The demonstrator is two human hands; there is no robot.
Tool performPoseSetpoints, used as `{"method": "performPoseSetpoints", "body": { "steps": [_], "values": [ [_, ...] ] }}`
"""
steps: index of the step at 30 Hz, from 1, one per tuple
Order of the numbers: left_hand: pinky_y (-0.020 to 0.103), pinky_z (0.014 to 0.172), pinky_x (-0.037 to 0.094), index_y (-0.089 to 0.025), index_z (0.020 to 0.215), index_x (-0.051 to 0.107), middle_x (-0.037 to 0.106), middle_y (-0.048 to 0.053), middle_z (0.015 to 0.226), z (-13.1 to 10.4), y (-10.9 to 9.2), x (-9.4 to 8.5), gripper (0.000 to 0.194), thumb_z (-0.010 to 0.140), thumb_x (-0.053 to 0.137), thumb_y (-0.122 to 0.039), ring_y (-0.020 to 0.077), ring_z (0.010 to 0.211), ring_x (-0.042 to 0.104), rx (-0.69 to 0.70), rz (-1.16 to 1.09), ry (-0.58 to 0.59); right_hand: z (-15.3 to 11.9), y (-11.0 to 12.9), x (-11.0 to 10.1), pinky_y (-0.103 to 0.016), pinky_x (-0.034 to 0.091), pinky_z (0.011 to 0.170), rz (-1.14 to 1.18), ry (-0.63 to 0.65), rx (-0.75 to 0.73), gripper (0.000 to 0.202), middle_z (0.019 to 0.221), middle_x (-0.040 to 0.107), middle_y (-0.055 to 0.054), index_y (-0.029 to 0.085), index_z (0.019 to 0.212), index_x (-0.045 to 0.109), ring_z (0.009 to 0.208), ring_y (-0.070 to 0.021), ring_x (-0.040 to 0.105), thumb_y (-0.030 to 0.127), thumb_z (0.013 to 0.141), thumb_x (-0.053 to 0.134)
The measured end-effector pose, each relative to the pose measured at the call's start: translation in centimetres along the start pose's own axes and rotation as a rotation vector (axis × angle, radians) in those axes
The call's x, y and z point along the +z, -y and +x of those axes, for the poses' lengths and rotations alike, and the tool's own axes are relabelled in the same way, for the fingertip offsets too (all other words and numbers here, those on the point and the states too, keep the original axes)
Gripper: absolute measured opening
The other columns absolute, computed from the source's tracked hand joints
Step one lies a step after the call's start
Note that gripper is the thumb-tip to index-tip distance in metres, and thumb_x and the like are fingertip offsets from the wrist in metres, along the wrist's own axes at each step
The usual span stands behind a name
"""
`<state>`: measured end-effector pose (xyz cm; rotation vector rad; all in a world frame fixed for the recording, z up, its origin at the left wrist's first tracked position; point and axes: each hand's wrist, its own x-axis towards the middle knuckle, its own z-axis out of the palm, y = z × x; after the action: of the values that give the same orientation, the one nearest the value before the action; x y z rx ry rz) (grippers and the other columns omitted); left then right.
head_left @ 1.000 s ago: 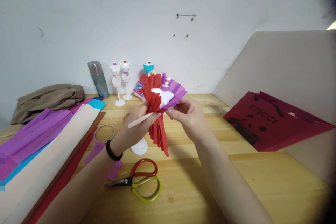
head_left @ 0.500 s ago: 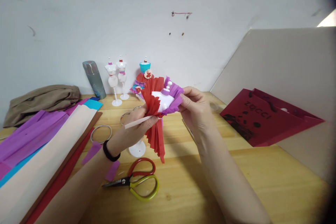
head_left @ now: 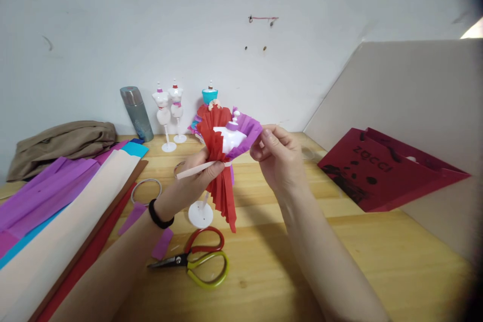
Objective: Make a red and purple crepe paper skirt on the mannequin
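The red bag at the tabletop's right edge carries black letters that look like "ZQCCI", the second hard to tell, above dark blots. The tabletop is pale striped wood; its back edge meets a scuffed white wall with small holes and a thin red string. A white panel rises along the right edge.

Above the tabletop's middle, the mannequin is tilted; whether its round base touches the wood I cannot tell. The left hand is closed around its waist, gripping the gathered red paper, with a pale strip under the thumb. The right hand pinches the purple paper by its outer edge, between thumb and forefinger.

Scissors lie open toward the front edge. Paper sheets cover the left edge, a brown cloth behind them. Along the back edge stand a bottle, two white mannequins and a dressed one.
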<state>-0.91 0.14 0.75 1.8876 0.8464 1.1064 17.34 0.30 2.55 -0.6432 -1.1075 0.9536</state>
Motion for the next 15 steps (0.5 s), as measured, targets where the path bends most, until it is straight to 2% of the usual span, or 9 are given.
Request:
{"method": "performPoseSetpoints", "body": {
  "steps": [2,4,6,8,15],
  "values": [
    [0.034,0.086,0.048,-0.018,0.103,0.062,0.069,0.005,0.095,0.1,0.2,-0.1,0.029,0.090,0.052,-0.042,0.0213,0.093,0.061,0.001,-0.012,-0.035,0.1,-0.2,-0.2,-0.024,0.025,0.043,-0.027,0.031,0.060,0.025,0.057,0.053,0.003,0.019,0.064,0.064,0.045,-0.0063,0.042,0.041,0.069,0.076],
    [0.033,0.082,0.049,-0.018,0.100,0.063,0.069,0.004,0.094,0.2,0.6,-0.2,0.029,0.089,0.053,-0.043,0.0205,0.089,0.061,-0.017,-0.047,-0.075,0.1,-0.4,-0.2,-0.024,0.025,0.043,-0.096,0.125,0.141,0.024,0.056,0.053,0.003,0.018,0.064,0.065,0.045,-0.0060,0.040,0.039,0.068,0.076],
    [0.032,0.079,0.049,-0.018,0.096,0.063,0.069,0.004,0.093,0.3,1.0,-0.2,0.027,0.089,0.053,-0.042,0.0197,0.087,0.060,-0.007,-0.075,-0.093,-0.1,-0.4,-0.1,-0.024,0.027,0.043,-0.167,0.241,0.192,0.021,0.056,0.054,0.003,0.018,0.067,0.067,0.046,-0.0064,0.040,0.037,0.068,0.076],
    [0.032,0.081,0.049,-0.019,0.094,0.064,0.069,0.004,0.092,0.4,1.3,-0.2,0.025,0.090,0.052,-0.041,0.0201,0.089,0.060,0.036,-0.104,-0.095,-0.4,-0.4,0.2,-0.024,0.031,0.045,-0.212,0.306,0.196,0.018,0.060,0.058,0.002,0.018,0.069,0.069,0.048,-0.0070,0.042,0.035,0.068,0.075],
    [0.032,0.081,0.049,-0.021,0.095,0.064,0.070,0.004,0.092,0.5,1.6,-0.2,0.021,0.090,0.052,-0.038,0.0199,0.088,0.061,0.042,-0.136,-0.143,-1.1,-0.6,1.2,-0.024,0.037,0.049,-0.258,0.254,0.171,0.014,0.065,0.062,0.001,0.018,0.073,0.069,0.051,-0.0081,0.045,0.029,0.066,0.075]
  ]
}}
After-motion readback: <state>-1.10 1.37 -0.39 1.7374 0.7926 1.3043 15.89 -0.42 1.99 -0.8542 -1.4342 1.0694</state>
